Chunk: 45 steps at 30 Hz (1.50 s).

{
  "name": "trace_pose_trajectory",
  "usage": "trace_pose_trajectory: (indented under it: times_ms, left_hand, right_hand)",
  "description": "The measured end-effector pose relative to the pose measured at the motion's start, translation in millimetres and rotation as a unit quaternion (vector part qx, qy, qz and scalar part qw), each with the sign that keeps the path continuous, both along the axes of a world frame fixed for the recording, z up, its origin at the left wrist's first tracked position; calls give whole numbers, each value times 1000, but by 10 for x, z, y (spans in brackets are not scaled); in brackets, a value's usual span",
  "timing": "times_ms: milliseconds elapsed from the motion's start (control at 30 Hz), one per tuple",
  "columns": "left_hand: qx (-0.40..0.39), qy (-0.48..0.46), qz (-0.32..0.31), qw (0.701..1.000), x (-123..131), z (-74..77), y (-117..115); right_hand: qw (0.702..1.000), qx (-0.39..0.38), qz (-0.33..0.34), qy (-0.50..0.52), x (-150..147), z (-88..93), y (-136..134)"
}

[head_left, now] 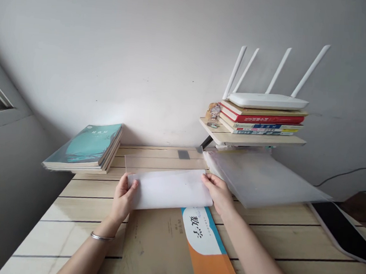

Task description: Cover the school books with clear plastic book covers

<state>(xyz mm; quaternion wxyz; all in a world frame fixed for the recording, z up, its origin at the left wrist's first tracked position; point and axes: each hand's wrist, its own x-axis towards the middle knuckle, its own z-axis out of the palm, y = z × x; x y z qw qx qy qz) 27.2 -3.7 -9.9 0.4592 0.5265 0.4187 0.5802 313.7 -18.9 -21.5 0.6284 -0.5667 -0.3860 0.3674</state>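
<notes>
White translucent plastic sheet (169, 189) pinched at both ends by the left hand (124, 196) and right hand (218, 194), just beyond a tan workbook (158, 247)

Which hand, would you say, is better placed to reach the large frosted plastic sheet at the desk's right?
Probably the right hand: it holds one end of the white folded sheet, beside the frosted plastic sheet, while the left hand holds the far end.
</notes>
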Motion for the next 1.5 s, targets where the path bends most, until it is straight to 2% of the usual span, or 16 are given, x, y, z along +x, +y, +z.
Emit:
trace_pose_trajectory:
  times_ms: [400,600,667,767,867,1033,1200,1300,1500]
  left_hand:
    - [-5,18,1,1000,4,8,-12]
    - [-1,5,10,1000,18,-32,22]
    - [-3,5,10,1000,20,-38,28]
    - [-6,2,7,1000,20,-28,25]
    - [-14,-10,-6,1000,16,-11,16]
    - [-22,-29,-16,999,1,-1,9]
    - [-21,-20,-28,999,-9,-24,27]
    - [-21,6,-4,1000,0,-41,32]
    - [7,55,121,991,-5,-6,69]
  right_hand:
    - [983,29,-53,-175,-17,-20,-5]
    - [970,27,-148,-190,-20,62,-39]
    - [969,27,-125,-212,-27,99,-65]
    - [981,30,-49,-183,-46,104,-84]
    - [994,23,-16,-109,-55,35,-62]
    - [995,25,-47,-86,-43,-118,4]
    - [989,29,-112,-94,-77,-163,27]
    - [980,30,-146,-129,-106,-149,18]
    - [968,55,-185,-160,-130,-158,3]
